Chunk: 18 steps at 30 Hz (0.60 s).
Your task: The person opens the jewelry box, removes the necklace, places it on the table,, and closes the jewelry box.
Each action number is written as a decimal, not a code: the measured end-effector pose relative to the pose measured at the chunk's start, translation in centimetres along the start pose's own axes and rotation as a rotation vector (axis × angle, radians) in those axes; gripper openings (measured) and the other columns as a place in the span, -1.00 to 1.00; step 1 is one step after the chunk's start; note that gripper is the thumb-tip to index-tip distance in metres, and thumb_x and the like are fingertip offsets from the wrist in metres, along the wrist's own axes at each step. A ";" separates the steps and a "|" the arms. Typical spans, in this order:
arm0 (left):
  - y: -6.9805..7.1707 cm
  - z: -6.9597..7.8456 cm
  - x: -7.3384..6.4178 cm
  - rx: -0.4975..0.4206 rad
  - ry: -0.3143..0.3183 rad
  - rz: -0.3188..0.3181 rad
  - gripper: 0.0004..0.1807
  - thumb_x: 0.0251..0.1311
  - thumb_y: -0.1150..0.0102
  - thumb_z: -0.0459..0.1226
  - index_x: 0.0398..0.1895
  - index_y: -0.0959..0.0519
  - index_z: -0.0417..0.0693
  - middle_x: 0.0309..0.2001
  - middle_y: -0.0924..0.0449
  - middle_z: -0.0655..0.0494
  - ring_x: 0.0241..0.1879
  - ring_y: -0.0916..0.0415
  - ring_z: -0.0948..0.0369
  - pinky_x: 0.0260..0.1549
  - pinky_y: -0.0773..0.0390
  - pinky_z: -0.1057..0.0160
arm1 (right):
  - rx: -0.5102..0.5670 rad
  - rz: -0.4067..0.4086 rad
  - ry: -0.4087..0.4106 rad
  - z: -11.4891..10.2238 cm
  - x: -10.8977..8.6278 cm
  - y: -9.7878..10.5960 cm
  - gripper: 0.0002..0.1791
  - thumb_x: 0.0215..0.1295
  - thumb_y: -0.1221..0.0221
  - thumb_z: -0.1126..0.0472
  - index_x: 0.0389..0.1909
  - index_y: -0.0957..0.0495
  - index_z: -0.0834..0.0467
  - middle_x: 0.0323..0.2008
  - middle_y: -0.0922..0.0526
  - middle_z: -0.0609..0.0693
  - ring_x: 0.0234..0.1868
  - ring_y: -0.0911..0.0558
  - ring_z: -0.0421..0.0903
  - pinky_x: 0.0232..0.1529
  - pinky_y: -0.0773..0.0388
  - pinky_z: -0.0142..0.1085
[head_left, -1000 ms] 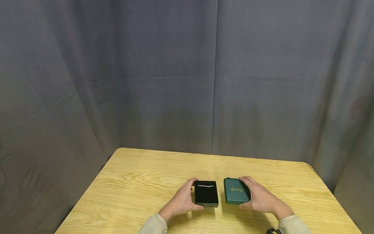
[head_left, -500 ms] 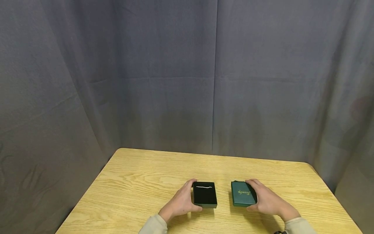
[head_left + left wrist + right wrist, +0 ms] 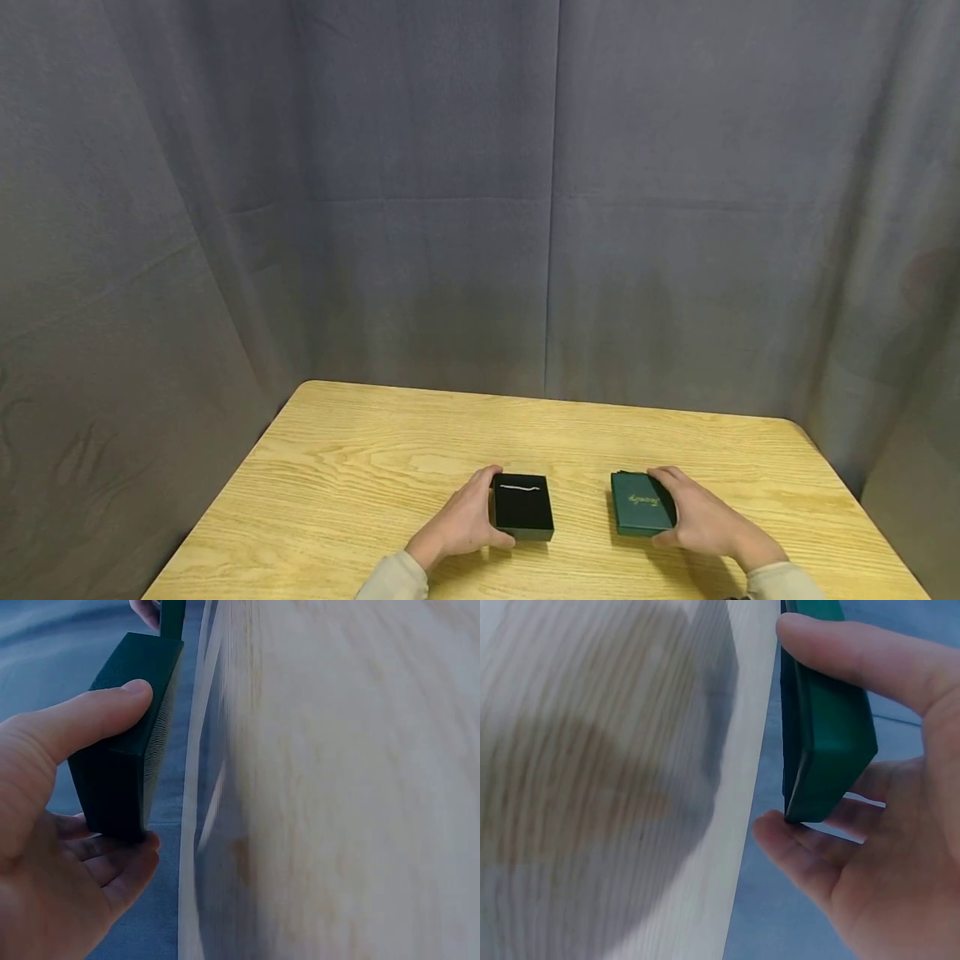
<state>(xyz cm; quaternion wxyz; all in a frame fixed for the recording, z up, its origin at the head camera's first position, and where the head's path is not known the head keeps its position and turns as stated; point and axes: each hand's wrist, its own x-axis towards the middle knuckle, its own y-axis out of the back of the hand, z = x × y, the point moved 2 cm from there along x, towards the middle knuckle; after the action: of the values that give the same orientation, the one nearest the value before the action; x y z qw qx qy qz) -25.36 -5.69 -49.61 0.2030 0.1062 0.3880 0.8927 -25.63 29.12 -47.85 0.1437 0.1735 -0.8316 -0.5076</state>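
Observation:
My left hand (image 3: 463,517) grips the base of a jewelry box (image 3: 522,510) between thumb and fingers. Its black insert faces up, and a thin silvery chain (image 3: 520,487) lies across the top of it. Farther right, my right hand (image 3: 707,518) holds the green lid (image 3: 642,503) by its front and back edges, gold lettering upward. A gap separates lid from base. In the left wrist view the box base (image 3: 124,742) stands clear of the wooden surface, thumb on one side. The right wrist view likewise has the lid (image 3: 832,727) above the tabletop.
A light wooden table (image 3: 360,442) lies under both hands. Grey curtains (image 3: 435,250) hang behind it and at both sides.
My right hand has carried the lid to the right, widening the gap from the base. The left hand and base have shifted slightly left and toward me.

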 end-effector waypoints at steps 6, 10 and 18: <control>-0.1 -0.1 -0.1 -0.001 0.005 -0.003 0.10 -0.21 -0.55 -0.11 0.37 -0.09 -0.23 0.27 -0.24 -0.09 0.17 -0.32 -0.04 0.12 -0.35 -0.03 | 0.009 -0.019 -0.014 0.6 -0.3 0.0 0.06 -0.26 -0.50 0.02 0.26 -0.24 0.41 0.16 -0.35 0.24 0.11 -0.42 0.19 0.00 -0.40 0.09; -0.1 -0.2 -0.3 -0.005 0.027 -0.011 0.11 -0.23 -0.55 -0.11 0.37 -0.09 -0.24 0.32 -0.20 -0.14 0.20 -0.29 -0.09 0.11 -0.35 -0.05 | -0.005 -0.016 -0.008 0.8 -0.4 0.0 0.05 -0.29 -0.51 0.04 0.24 -0.26 0.41 0.13 -0.36 0.23 0.08 -0.45 0.16 -0.03 -0.42 0.06; -0.1 -0.5 -0.2 -0.009 0.047 -0.023 0.12 -0.25 -0.56 -0.11 0.37 -0.10 -0.23 0.33 -0.17 -0.16 0.22 -0.27 -0.12 0.11 -0.34 -0.07 | -0.027 -0.021 -0.008 1.5 -0.6 -0.1 0.06 -0.34 -0.52 0.03 0.22 -0.28 0.40 0.11 -0.38 0.20 0.04 -0.46 0.12 -0.06 -0.44 0.04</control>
<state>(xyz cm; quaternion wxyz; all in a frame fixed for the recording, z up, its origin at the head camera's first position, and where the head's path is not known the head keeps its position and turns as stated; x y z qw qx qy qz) -25.28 -6.07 -50.00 0.2044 0.0801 0.3898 0.8943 -25.71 30.54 -48.64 0.1374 0.1783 -0.8233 -0.5210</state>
